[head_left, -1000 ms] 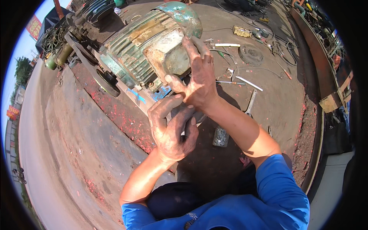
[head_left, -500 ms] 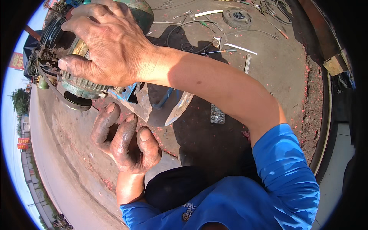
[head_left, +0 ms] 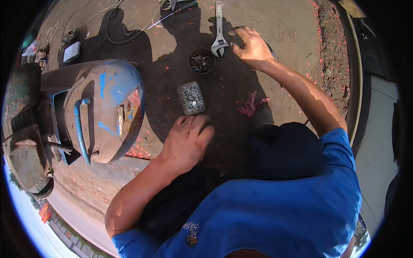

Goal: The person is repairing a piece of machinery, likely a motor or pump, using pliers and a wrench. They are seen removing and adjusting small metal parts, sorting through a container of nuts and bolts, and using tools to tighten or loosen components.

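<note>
My left hand (head_left: pixel 188 139) is back-up with its fingers curled and its fingertips hidden, at the near edge of a clear rectangular tray (head_left: pixel 192 98) full of small metal nuts and washers. What those fingers hold, if anything, cannot be made out. Farther off, my right hand (head_left: pixel 254 47) reaches over the ground, thumb and forefinger apart and nothing between them. Just left of it lies an adjustable wrench (head_left: pixel 219 30), jaw end toward me. A round dark bowl of bolts and screws (head_left: pixel 201 60) stands between the wrench and the tray.
To my left stands a dusty blue tank (head_left: pixel 112 112) with a blue handle (head_left: pixel 79 129) and greenish machine parts (head_left: pixel 26 159). A screwdriver (head_left: pixel 172 15), a hose (head_left: pixel 107 30) and a white box (head_left: pixel 72 52) lie beyond. Red paper scraps (head_left: pixel 251 105) are nearer me.
My view has swung to the right. My right hand has left the machine and is beside the wrench. My left hand has turned from palm-up to back-up and come to the tray.
</note>
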Demonstrator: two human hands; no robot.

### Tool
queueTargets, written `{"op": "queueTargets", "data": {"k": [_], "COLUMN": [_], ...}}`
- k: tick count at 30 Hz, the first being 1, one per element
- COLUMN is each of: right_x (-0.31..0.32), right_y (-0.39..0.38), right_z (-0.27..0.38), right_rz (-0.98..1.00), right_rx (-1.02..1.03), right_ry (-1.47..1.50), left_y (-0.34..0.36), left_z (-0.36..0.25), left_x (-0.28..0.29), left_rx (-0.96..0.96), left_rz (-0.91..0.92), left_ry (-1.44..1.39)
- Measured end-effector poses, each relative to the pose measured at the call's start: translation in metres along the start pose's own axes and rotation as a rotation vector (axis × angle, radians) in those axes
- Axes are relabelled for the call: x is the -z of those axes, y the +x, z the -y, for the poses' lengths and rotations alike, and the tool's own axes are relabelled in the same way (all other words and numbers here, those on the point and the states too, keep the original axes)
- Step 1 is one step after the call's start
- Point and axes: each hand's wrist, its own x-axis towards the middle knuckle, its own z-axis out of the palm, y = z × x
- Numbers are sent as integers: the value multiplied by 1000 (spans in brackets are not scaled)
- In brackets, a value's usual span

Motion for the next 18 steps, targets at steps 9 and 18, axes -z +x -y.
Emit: {"op": "queueTargets", "data": {"k": [9, 18], "right_x": [-80, -93], "right_y": [-174, -115], "right_z": [-99, -89], "right_rz": [127, 61], "right_rx": [-226, -111], "right_ry": [84, 143], "left_y": [21, -98], "left_z": [12, 19], "left_x": [6, 179], "left_rx": [30, 615], "left_rz": [171, -751], "left_ry": [124, 1352]}}
